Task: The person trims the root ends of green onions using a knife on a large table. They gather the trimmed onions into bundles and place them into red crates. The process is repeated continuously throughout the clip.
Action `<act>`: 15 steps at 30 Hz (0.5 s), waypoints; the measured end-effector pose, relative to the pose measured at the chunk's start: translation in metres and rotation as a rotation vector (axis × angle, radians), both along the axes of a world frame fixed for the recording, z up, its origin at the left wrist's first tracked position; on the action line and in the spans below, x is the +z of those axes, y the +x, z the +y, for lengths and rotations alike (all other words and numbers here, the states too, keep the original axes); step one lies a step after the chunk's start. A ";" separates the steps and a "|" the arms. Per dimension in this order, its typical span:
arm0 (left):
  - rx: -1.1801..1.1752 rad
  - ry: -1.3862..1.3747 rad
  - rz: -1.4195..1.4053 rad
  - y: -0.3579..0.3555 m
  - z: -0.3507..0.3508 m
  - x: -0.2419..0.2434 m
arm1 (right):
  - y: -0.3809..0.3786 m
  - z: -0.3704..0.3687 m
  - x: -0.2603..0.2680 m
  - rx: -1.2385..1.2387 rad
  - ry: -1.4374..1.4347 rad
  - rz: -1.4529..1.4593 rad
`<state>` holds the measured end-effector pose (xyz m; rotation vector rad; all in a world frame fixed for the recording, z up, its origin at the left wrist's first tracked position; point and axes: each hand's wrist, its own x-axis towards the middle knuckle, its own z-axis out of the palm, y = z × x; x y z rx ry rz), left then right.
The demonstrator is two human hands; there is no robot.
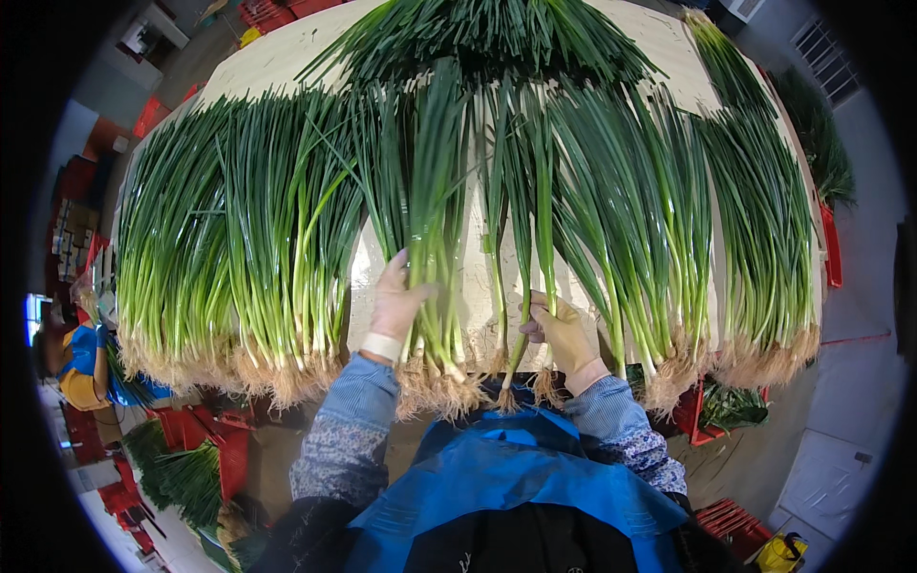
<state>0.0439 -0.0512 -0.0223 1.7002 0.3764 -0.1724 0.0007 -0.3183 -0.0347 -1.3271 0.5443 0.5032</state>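
Observation:
My left hand [397, 304], in what looks like a thin pale glove, grips a bunch of green onions [433, 236], roots towards me; the bunch is slightly blurred. To its right, my right hand [564, 335] has its fingers around a green onion stalk [525, 315], with a second stalk [546, 258] against the palm side. Another loose stalk [496, 301] lies just left of these, on the pale tabletop [473, 279]. The roots of the nearest onions hang over the table's front edge.
Rows of green onions lie at the left [272, 215], at the right [623, 215] and far right [759, 222]. A large heap of leaves [487, 43] covers the back. Red crates [233, 458] stand below left. Another person [86, 365] is at the far left.

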 end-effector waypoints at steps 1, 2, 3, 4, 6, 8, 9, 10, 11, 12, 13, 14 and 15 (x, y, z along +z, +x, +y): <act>0.043 -0.091 -0.004 -0.005 0.008 0.000 | -0.002 0.001 0.000 -0.008 -0.011 -0.004; 0.087 -0.182 -0.007 -0.010 0.016 0.000 | -0.003 0.002 0.000 -0.016 -0.023 -0.009; 0.135 -0.273 -0.016 -0.011 0.018 0.004 | -0.004 0.003 -0.001 -0.026 -0.046 -0.024; 0.187 -0.301 -0.004 -0.013 0.016 0.012 | -0.004 0.005 -0.003 -0.036 -0.070 -0.039; 0.219 -0.356 0.007 -0.010 0.025 0.010 | -0.006 0.010 -0.003 -0.072 -0.136 -0.082; 0.270 -0.445 0.015 -0.011 0.035 0.002 | -0.008 0.016 0.000 -0.123 -0.222 -0.138; 0.254 -0.383 0.030 -0.012 0.035 0.005 | -0.009 0.018 -0.002 -0.151 -0.240 -0.180; 0.238 -0.321 0.046 -0.012 0.034 0.010 | -0.010 0.019 -0.006 -0.180 -0.259 -0.223; 0.222 -0.259 0.061 -0.013 0.033 0.012 | -0.011 0.022 -0.008 -0.208 -0.277 -0.266; 0.214 -0.242 0.055 -0.015 0.036 0.011 | -0.012 0.026 -0.005 -0.202 -0.288 -0.299; 0.244 -0.217 0.049 -0.017 0.037 0.010 | -0.011 0.033 0.006 -0.162 -0.218 -0.247; 0.274 -0.191 0.044 -0.019 0.038 0.007 | -0.009 0.040 0.020 -0.121 -0.147 -0.194; 0.304 -0.167 0.039 -0.021 0.038 0.005 | -0.007 0.048 0.034 -0.081 -0.079 -0.141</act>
